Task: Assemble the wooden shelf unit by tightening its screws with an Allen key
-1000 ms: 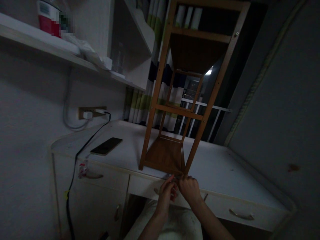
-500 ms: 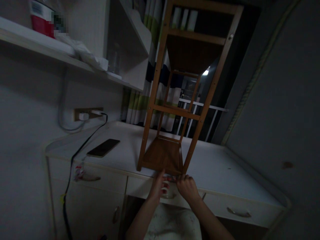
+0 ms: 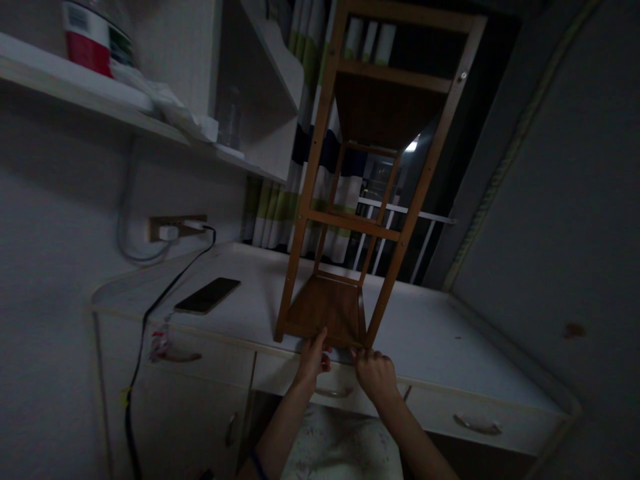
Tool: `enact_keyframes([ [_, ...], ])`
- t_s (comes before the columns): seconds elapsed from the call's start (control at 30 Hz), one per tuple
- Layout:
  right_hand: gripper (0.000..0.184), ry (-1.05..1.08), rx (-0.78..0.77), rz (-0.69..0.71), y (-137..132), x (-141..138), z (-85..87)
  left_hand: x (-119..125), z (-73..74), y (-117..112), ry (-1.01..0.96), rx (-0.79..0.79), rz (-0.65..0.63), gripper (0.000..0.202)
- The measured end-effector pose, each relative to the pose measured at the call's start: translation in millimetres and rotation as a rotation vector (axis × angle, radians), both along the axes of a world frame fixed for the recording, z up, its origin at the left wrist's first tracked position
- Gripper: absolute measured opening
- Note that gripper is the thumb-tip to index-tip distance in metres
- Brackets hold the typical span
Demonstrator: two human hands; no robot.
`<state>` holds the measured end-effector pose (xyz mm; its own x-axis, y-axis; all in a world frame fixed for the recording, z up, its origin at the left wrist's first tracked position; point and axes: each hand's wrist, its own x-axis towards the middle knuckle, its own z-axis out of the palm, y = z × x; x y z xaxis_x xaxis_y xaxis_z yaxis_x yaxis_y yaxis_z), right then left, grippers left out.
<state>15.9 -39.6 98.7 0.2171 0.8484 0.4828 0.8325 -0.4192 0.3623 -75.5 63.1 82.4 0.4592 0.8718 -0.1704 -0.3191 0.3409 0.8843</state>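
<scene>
We see the wooden rack (image 3: 354,225) standing on the white bench (image 3: 440,347), its lower board close to the front edge. Our left hand (image 3: 312,359) is partly curled, with one digit laid up against the front of that board; we cannot tell whether it grips. Our right hand (image 3: 376,375) is bunched like a fist at the foot of the rack's right front leg (what it may hold is hidden from us). To the left, a phone (image 3: 208,296) lies flat near a black cable (image 3: 145,320).
</scene>
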Motion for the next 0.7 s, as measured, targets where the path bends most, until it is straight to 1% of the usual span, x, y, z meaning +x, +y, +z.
enact_keyframes([
  [0.17, 0.036, 0.047, 0.001, -0.030, 0.8, 1.8, 0.0, 1.2, -3.6, 2.2, 0.006, 0.008, -0.007, 0.047],
  [0.37, 0.037, 0.085, -0.010, -0.044, -1.5, -0.3, 6.2, 2.4, -6.8, 5.8, 0.006, 0.005, -0.028, 0.049],
  [0.6, 0.033, 0.068, -0.079, 0.006, -2.8, 7.0, 7.3, 0.9, -5.3, 6.3, 0.016, 0.003, -0.048, 0.051],
  [0.7, 0.024, 0.045, -0.139, 0.042, -4.6, 11.6, 6.5, -0.5, -4.0, 4.3, 0.022, 0.015, -0.047, 0.051],
])
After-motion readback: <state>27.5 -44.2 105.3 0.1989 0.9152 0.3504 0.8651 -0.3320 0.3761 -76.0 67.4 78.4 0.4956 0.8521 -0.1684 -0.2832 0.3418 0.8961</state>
